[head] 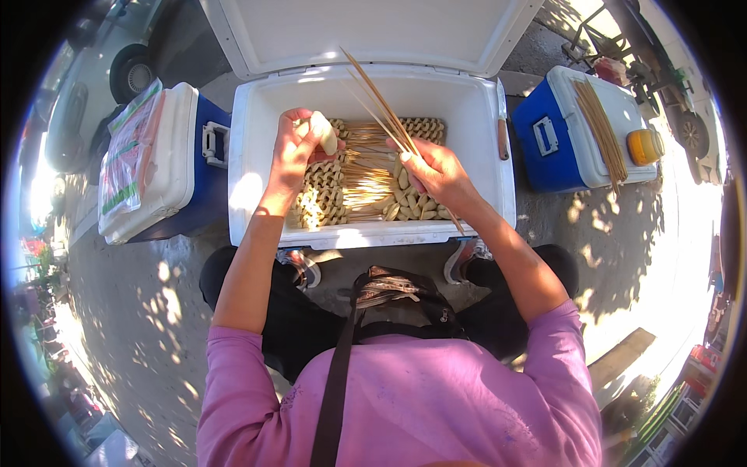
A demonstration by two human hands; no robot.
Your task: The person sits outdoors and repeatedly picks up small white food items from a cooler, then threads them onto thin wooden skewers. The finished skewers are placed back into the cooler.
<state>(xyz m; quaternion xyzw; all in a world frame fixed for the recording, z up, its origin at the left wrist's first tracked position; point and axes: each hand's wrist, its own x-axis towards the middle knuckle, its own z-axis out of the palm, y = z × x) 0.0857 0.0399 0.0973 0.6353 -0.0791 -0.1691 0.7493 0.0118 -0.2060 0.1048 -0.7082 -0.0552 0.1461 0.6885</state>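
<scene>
My left hand [293, 143] grips pale, oval food pieces [324, 135] over the left half of an open white cooler [257, 117]. In my right hand [437, 170] is a small bundle of thin bamboo skewers [380, 100], slanting up and to the left. Below my hands, skewered food pieces [320, 195] lie in tight rows, their bare sticks [366, 187] meeting in the middle. More skewered pieces [425, 126] line the far right. Loose oval pieces [415, 205] are heaped at the near right, partly behind my right hand.
A knife [502, 137] rests along the cooler's right rim. The raised lid [373, 32] stands behind. To the right, a blue cooler [545, 166] bears skewers [601, 131] and a jar [644, 147]. Plastic packets [131, 152] lie on the left cooler [181, 134].
</scene>
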